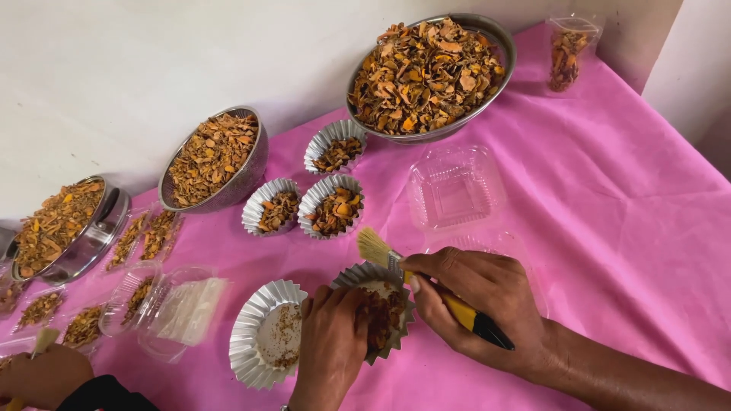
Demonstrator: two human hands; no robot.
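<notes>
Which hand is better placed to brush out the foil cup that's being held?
Right. The right hand already grips the yellow-handled brush, its bristles just above the held foil cup. The left hand is occupied tilting and steadying that cup, so it likely keeps holding.

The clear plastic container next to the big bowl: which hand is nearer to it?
The right hand. It holds a brush just below the clear plastic container. The left hand grips a foil cup farther left and lower.
</notes>
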